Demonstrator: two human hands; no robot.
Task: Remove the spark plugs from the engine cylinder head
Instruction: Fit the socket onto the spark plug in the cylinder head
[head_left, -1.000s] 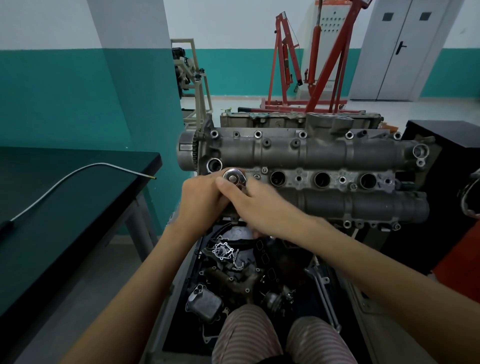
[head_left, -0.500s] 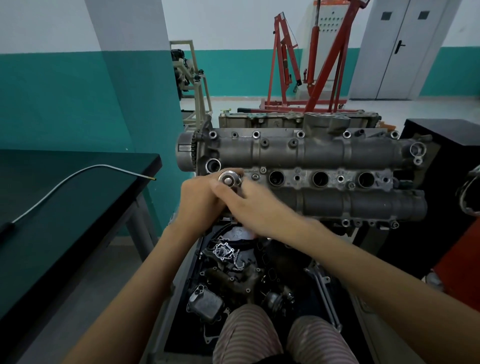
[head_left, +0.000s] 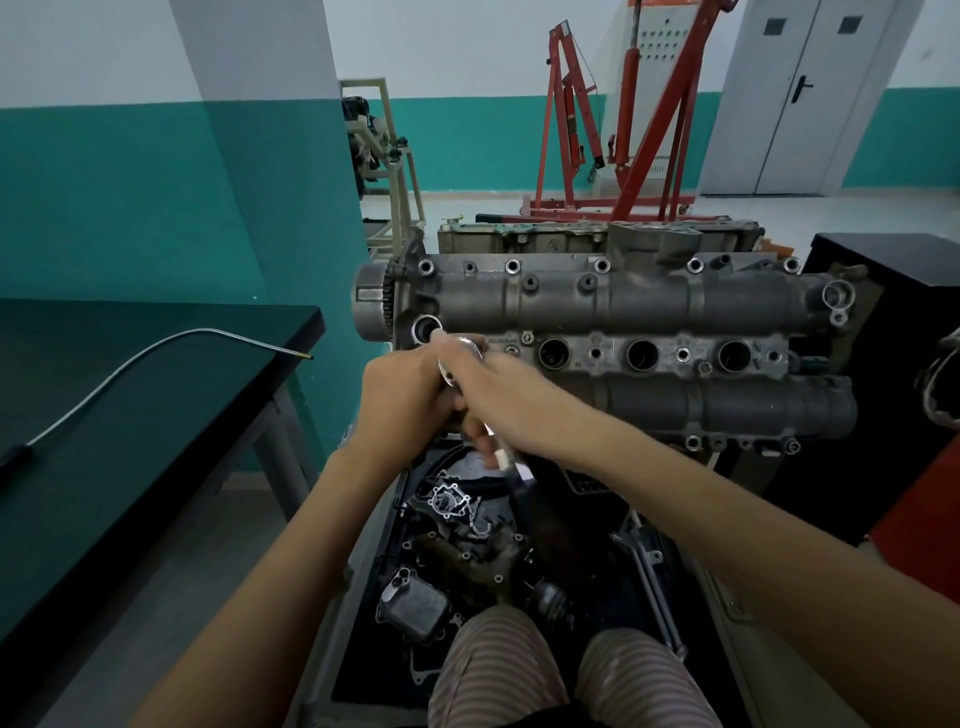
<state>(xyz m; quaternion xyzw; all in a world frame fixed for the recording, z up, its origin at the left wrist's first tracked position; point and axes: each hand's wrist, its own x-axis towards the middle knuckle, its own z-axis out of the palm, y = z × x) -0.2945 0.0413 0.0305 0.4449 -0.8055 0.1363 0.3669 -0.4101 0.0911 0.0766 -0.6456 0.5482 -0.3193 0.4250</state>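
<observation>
At the left end of the cylinder head (head_left: 623, 332), both hands meet over the first plug well. The left hand (head_left: 402, 402) has its fingers curled toward the round chrome head of a ratchet wrench (head_left: 460, 358), which stands directly over that well; the exact finger contact is blurred. The right hand (head_left: 511, 402) crosses in from the right, fingers wrapped round the same tool, with the chrome shank and a dark handle (head_left: 519, 480) emerging below the palm and angled downward toward the person. Both hands touch each other at the tool. No spark plug is visible; whatever sits in the first well is hidden beneath the hands and the wrench.

To the right of the hands, three further plug wells (head_left: 643, 355) lie in a row between the two cam housings, open and dark inside. A toothed sprocket (head_left: 371, 306) sits on the left end of the head. Below the hands, loose engine parts (head_left: 447, 535) lie in a dark tray, near striped trouser legs (head_left: 493, 670). A dark bench (head_left: 156, 415) at left carries a bent metal rod (head_left: 156, 348). A red engine hoist (head_left: 623, 130) stands behind.
</observation>
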